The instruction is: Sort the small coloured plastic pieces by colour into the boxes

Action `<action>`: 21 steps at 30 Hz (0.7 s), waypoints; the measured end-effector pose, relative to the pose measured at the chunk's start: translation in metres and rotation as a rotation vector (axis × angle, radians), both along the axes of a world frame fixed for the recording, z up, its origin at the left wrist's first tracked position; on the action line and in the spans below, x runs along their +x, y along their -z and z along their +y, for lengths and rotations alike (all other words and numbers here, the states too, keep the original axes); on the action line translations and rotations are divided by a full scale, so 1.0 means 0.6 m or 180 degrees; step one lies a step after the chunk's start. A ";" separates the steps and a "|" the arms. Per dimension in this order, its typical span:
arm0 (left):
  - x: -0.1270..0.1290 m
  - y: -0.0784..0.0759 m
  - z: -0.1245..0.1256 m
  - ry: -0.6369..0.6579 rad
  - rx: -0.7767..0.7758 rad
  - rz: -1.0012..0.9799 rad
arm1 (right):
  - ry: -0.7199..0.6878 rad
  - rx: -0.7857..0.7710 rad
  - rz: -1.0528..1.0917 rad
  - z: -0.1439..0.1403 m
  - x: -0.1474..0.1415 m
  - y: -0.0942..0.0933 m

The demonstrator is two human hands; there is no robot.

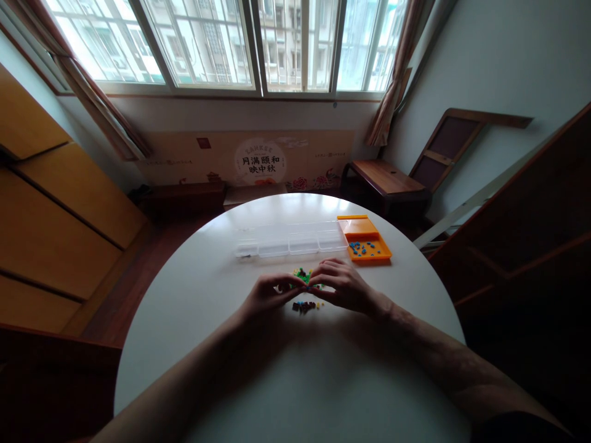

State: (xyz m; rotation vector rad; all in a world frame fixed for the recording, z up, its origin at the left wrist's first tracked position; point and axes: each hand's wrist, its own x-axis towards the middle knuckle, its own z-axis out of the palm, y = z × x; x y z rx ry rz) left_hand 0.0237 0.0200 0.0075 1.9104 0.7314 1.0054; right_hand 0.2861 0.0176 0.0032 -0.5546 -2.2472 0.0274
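My left hand (273, 291) and my right hand (344, 284) meet at the fingertips over the middle of the table, each closed in a pinch. Something tiny and dark bluish shows between the fingertips, too small to name. Just behind the fingers lies a pile of small green pieces (302, 275) with some yellow and dark ones, partly hidden by the hands. Nearer to me is a little cluster of dark brown pieces (305, 307), with a few blue and yellow bits beside it. They look like tiny building bricks.
A clear plastic compartment box (289, 245) lies behind my hands on the round white table (184, 344). Touching its right end is an orange tray (385, 254) with several small blue pieces (362, 248). Beyond the table, a wooden chair (388, 178) stands at the right.
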 end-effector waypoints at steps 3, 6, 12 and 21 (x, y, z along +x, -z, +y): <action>0.000 -0.002 -0.002 0.0099 0.0043 0.0015 | -0.0028 -0.0076 0.0019 -0.003 -0.002 -0.005; 0.002 -0.001 -0.006 0.0112 0.0142 0.0079 | -0.0055 -0.0169 -0.0003 -0.006 -0.003 -0.010; 0.006 -0.002 -0.008 0.0000 0.0022 0.0173 | -0.0028 -0.0274 -0.0016 -0.005 -0.005 -0.009; 0.005 0.003 -0.004 0.0053 0.0063 0.0199 | -0.0068 -0.0490 -0.0036 -0.002 -0.006 -0.007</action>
